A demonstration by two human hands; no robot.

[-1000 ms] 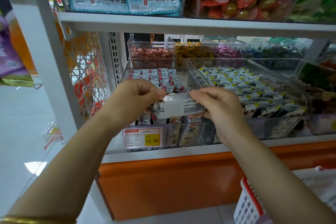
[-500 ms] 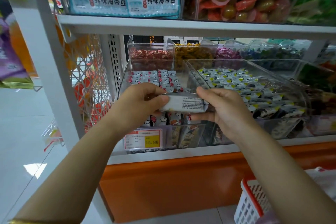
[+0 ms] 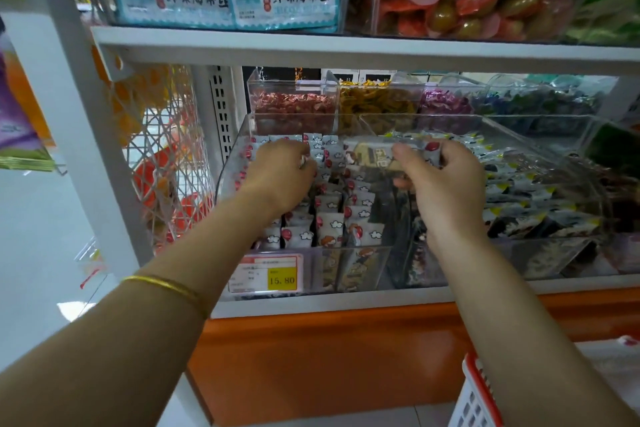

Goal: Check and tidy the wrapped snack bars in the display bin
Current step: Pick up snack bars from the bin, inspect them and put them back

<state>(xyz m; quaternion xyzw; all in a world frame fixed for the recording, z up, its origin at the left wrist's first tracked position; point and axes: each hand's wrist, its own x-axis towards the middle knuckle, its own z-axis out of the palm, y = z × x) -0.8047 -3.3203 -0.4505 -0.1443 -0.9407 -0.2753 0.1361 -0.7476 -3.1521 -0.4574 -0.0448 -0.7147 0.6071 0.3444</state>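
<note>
A clear display bin on the lower shelf holds several rows of white wrapped snack bars with red and cloud prints. My right hand pinches one wrapped snack bar by its right end and holds it flat over the back of the bin. My left hand is inside the bin at the back left, fingers curled down among the bars; what they hold is hidden.
A price tag reading 15.80 sits on the bin front. A second clear bin of dark-printed packets stands to the right. Candy bins line the back. The upper shelf hangs close above. A red-rimmed white basket is at lower right.
Both hands held one bar in front of the bin. Now my left hand has let go and reached into the back left, and my right hand has carried the bar up and back.
</note>
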